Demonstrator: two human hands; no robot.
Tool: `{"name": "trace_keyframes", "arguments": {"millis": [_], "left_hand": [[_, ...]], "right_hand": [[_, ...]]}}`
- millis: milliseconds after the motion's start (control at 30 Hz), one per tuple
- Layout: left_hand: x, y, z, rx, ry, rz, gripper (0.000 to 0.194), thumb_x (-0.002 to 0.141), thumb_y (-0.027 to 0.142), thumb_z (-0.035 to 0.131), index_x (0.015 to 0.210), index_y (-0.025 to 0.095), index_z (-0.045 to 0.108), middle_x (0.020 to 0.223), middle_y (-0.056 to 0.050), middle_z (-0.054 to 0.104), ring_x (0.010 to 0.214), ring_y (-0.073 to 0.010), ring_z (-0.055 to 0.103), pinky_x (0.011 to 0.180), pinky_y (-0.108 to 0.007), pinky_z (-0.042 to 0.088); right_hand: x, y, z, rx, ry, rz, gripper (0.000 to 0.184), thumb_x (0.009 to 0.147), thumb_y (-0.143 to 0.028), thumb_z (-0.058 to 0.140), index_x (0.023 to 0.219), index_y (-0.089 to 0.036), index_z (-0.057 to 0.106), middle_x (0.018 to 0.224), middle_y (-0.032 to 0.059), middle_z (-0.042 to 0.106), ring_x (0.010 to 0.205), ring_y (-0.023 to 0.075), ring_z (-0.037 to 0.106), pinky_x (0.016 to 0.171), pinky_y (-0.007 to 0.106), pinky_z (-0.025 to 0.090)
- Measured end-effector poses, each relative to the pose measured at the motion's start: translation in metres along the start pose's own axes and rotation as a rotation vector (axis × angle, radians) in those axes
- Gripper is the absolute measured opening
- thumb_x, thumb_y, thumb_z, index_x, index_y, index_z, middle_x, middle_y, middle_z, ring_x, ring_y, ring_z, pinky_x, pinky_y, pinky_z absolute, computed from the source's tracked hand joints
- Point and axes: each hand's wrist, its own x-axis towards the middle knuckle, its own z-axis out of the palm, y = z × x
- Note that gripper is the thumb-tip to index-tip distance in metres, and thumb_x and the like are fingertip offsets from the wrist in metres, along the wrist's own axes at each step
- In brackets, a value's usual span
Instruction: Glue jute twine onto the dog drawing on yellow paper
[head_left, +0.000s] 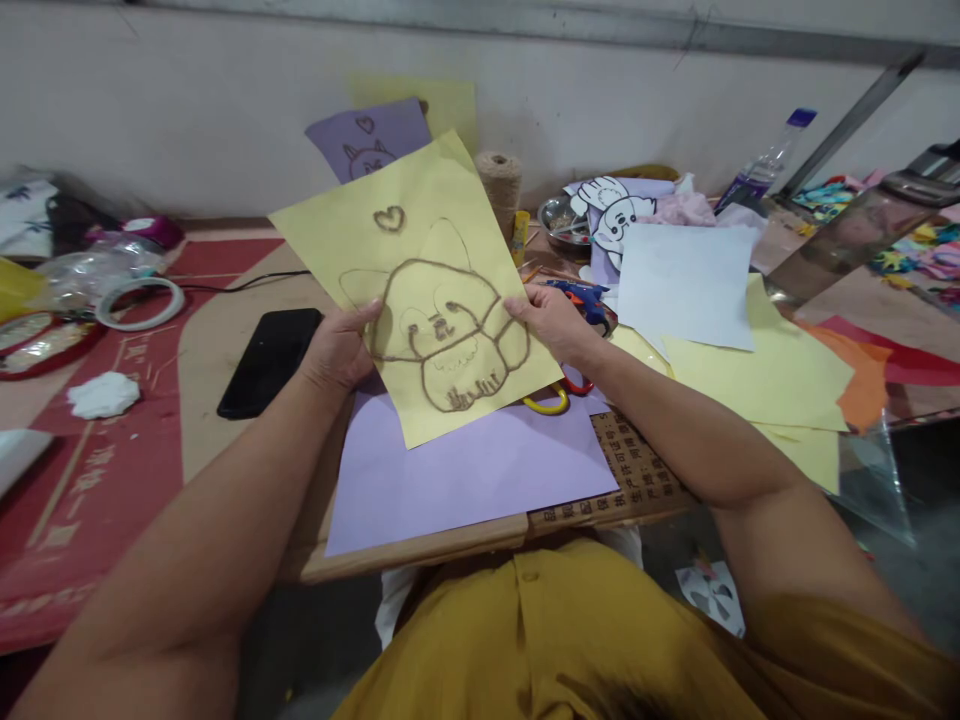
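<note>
Backdrop: we face a pale wall point(225, 110) behind a table surface point(206, 330) covered with brown cardboard and red printed sheeting.
Drawing: we have a pale yellow rectangular paper sheet point(442, 335) raised and tilted above the middle of the surface, bearing a brown-outlined eared animal and a small heart.
Left hand point(337, 350): partly closed, pinching the yellow sheet's left edge, thumb in front; we cannot fully see the fingers behind.
Right hand point(559, 318): also partly closed, gripping the right edge, thumb in front.
Near edge: we see a plain lilac paper sheet point(472, 490) lying beneath the drawing, close to this edge.
Phone: flat, black and rectangular, this phone point(270, 362) lies just left of the lilac sheet.
Scissors: yellow and red looped handles point(544, 408) show by the drawing's lower right corner.
Far edge: we spot a brown cylindrical twine spool point(499, 185) near the wall.
Right side: a white rectangular paper sheet point(686, 285) overlaps loose yellow sheets point(757, 390).
</note>
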Motion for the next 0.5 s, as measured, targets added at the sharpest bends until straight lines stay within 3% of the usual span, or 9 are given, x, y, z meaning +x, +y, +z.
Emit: {"name": "trace_keyframes", "arguments": {"millis": [100,233,367,500], "left_hand": [[-0.002,-0.001,-0.002,-0.015,-0.015,-0.011,0.027,0.097,0.015,0.066,0.12,0.008,0.078,0.102,-0.013,0.088,0.124,-0.0331,0.081,0.122,-0.051,0.062],[-0.007,-0.001,-0.001,0.017,-0.046,-0.035,0.033,0.088,0.022,0.075,0.118,0.008,0.078,0.103,-0.015,0.088,0.123,-0.0396,0.081,0.122,-0.057,0.062],[-0.009,-0.003,0.002,0.088,0.002,-0.09,0.025,0.088,0.014,0.07,0.111,0.007,0.078,0.092,-0.015,0.086,0.118,-0.0381,0.083,0.123,-0.055,0.061],[-0.004,-0.005,0.0,0.1,-0.058,-0.06,0.024,0.095,0.013,0.067,0.116,0.008,0.077,0.1,-0.016,0.087,0.124,-0.0337,0.082,0.121,-0.051,0.062]], "right_hand": [[-0.001,-0.002,0.001,0.023,0.027,-0.004,0.056,0.07,-0.07,0.097,0.089,-0.023,0.074,0.09,0.0031,0.08,0.081,0.0198,0.073,0.075,0.033,0.063],[-0.007,-0.012,0.005,0.082,0.043,-0.041,0.062,0.065,-0.074,0.098,0.091,-0.025,0.072,0.094,0.0023,0.081,0.092,0.0235,0.077,0.08,0.035,0.065],[-0.016,-0.02,0.007,0.052,0.047,-0.057,0.062,0.064,-0.072,0.1,0.09,-0.024,0.07,0.093,0.0021,0.081,0.088,0.0221,0.074,0.08,0.034,0.065],[-0.02,-0.022,0.006,0.057,0.014,-0.062,0.06,0.069,-0.067,0.099,0.102,-0.024,0.071,0.103,0.0021,0.083,0.091,0.021,0.075,0.082,0.034,0.065]]}}
